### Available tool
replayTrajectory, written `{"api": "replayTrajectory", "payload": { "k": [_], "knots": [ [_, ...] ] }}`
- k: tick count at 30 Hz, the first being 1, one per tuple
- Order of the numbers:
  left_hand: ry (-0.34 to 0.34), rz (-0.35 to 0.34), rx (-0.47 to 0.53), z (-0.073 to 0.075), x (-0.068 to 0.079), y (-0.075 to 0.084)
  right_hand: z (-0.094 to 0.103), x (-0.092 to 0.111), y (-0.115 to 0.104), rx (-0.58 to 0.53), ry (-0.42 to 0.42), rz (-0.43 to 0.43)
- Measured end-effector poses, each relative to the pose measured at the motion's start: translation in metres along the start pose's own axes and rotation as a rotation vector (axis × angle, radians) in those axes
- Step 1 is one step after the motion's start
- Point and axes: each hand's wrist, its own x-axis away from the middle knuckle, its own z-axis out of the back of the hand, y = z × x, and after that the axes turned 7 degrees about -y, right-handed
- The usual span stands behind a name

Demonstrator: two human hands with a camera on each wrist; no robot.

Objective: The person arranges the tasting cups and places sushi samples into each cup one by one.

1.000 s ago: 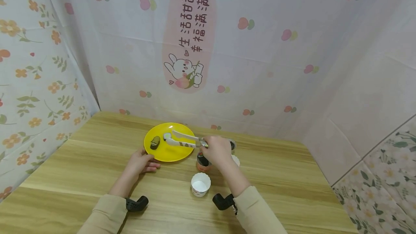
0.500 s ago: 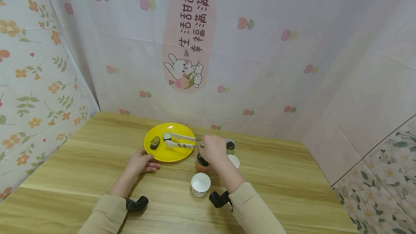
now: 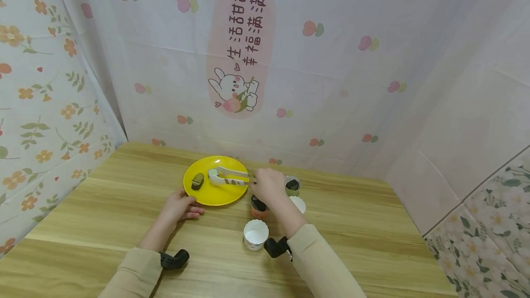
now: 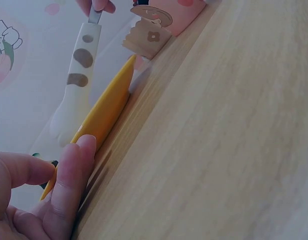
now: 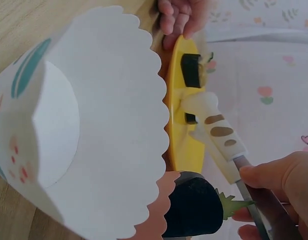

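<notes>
In the head view my left hand pinches the near-left rim of a yellow plate; the left wrist view shows fingers under the rim. My right hand grips white paw-tipped tongs by their metal part. The tong tips lie over the plate, at a small sushi roll with a pale top, partly hidden by them. Whether they squeeze it I cannot tell. A larger toy sushi piece, dark with an olive top, sits left of it on the plate.
A white scalloped paper cup stands in front of my right hand. Behind it are an orange-pink cup holding a dark sushi piece, another white cup, and a green cup with a dark piece inside. A patterned curtain hangs behind the table.
My right hand has shifted a little left, bringing the tong tips onto the small roll from just right of it. My left hand and the plate have stayed in place.
</notes>
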Motion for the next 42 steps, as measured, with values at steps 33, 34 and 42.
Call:
{"api": "replayTrajectory", "payload": {
  "k": [33, 34, 42],
  "knots": [
    [-0.005, -0.007, 0.008, 0.0001, 0.0006, 0.0011, -0.0024, -0.0050, -0.0011, -0.017, -0.058, -0.018],
    [-0.006, -0.007, 0.007, 0.0001, 0.0008, 0.0011, -0.0023, -0.0049, -0.0009, -0.020, -0.059, -0.019],
    [-0.003, -0.006, 0.006, -0.0011, 0.0009, 0.0019, -0.0048, -0.0054, 0.0005, -0.023, -0.053, -0.019]
  ]
}}
